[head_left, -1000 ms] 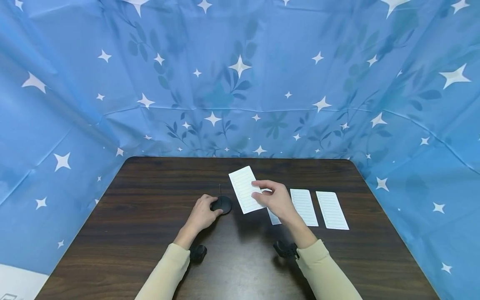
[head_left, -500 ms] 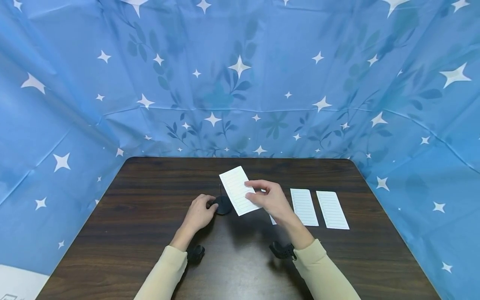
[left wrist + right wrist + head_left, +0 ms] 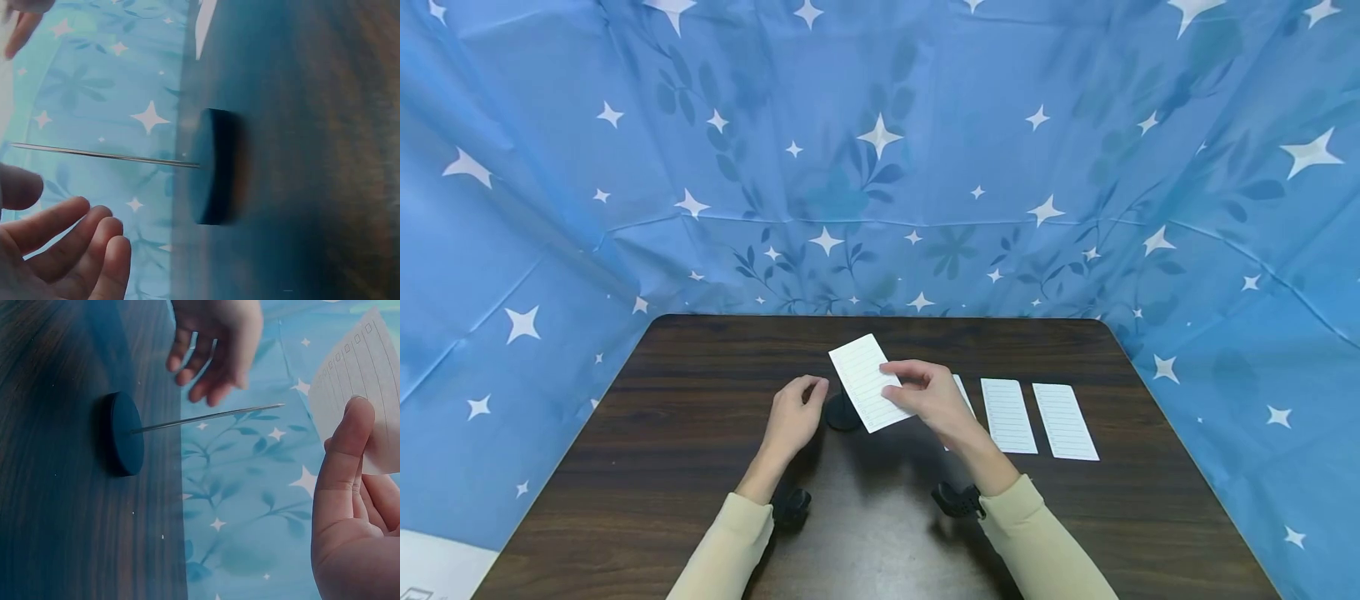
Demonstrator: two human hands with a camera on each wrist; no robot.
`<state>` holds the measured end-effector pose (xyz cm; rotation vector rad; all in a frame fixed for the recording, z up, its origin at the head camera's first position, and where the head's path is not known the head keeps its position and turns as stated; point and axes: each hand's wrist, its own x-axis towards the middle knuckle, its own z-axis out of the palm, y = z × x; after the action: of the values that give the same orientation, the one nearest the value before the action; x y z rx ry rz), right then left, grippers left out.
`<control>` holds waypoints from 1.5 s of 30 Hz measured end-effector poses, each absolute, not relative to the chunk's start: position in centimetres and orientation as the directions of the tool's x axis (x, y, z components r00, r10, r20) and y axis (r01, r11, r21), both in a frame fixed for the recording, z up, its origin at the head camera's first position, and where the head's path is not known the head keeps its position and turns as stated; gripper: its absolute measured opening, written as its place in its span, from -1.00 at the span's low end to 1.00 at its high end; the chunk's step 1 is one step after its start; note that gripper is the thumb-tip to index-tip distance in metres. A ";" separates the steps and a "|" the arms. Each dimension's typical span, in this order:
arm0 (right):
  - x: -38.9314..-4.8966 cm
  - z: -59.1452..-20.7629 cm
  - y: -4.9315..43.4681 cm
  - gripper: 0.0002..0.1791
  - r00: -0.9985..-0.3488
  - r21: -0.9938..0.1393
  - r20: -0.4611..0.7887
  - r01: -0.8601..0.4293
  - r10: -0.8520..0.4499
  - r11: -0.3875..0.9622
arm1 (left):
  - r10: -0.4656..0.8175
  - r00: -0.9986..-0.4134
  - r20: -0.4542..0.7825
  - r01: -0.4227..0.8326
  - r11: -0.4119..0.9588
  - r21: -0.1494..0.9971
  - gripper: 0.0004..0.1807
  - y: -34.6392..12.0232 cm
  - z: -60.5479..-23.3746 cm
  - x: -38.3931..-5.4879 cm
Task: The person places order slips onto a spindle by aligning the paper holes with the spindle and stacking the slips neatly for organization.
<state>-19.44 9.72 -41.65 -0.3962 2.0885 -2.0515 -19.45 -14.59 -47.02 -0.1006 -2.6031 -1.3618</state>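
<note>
A receipt spike (image 3: 841, 414) stands on the table, its round black base partly covered by the raised paper in the head view. Both wrist views show its thin metal needle (image 3: 106, 154) sticking up from the base. My right hand (image 3: 928, 400) pinches a lined paper slip (image 3: 865, 381) by its right edge between thumb and fingers. In the right wrist view the slip (image 3: 350, 381) is near the needle's tip, apart from it, and the needle bears no paper. Beside the spike, my left hand (image 3: 792, 417) is off the base, fingers loosely bent and holding nothing.
Three more lined slips lie in a row at the right: one (image 3: 964, 396) partly behind my right hand, a middle one (image 3: 1007, 417) and an outer one (image 3: 1065, 421). The dark wooden table (image 3: 647, 467) ends at a blue star-patterned curtain (image 3: 880, 183).
My right hand has carried the slip leftward, over the spike's base. My left hand has let go of the base and risen slightly to its left.
</note>
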 end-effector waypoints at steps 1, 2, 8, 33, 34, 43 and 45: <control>-19.4 -41.6 9.7 -0.57 -0.948 -0.998 0.050 -0.056 -0.315 0.009 | -0.041 -0.977 0.209 0.152 0.554 0.818 -0.62 -14.6 -46.7 -19.5; -19.4 -41.6 9.7 -0.57 -0.949 -0.999 0.047 -0.053 -0.313 0.011 | -0.048 -0.977 0.208 0.151 0.534 0.832 -0.60 -14.6 -46.4 -19.6; -19.5 -41.8 9.6 -0.59 -0.948 -0.998 0.040 -0.051 -0.316 0.025 | -0.093 -0.975 0.201 0.146 0.409 0.901 -0.52 -14.4 -44.8 -20.3; -19.4 -42.7 9.1 -0.60 -0.946 -0.997 0.022 -0.043 -0.324 0.057 | -0.095 -0.985 0.141 0.116 0.236 0.965 -0.76 -13.8 -43.6 -21.7; -19.4 -42.7 9.1 -0.60 -0.946 -0.997 0.022 -0.046 -0.323 0.065 | -0.092 -0.986 0.140 0.114 0.237 0.965 -0.76 -13.8 -43.6 -21.7; -19.2 -43.3 9.1 -0.61 -0.946 -0.994 0.033 -0.065 -0.323 0.089 | -0.098 -0.983 0.157 0.121 0.303 0.945 -0.76 -13.7 -43.9 -21.9; -19.2 -43.4 9.1 -0.62 -0.947 -0.993 0.033 -0.068 -0.320 0.098 | -0.098 -0.983 0.157 0.119 0.312 0.943 -0.75 -13.7 -43.9 -21.9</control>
<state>-19.19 9.09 -43.36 -0.3915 2.1780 -1.9510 -21.91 -13.67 -43.92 -0.0193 -2.3886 -1.7418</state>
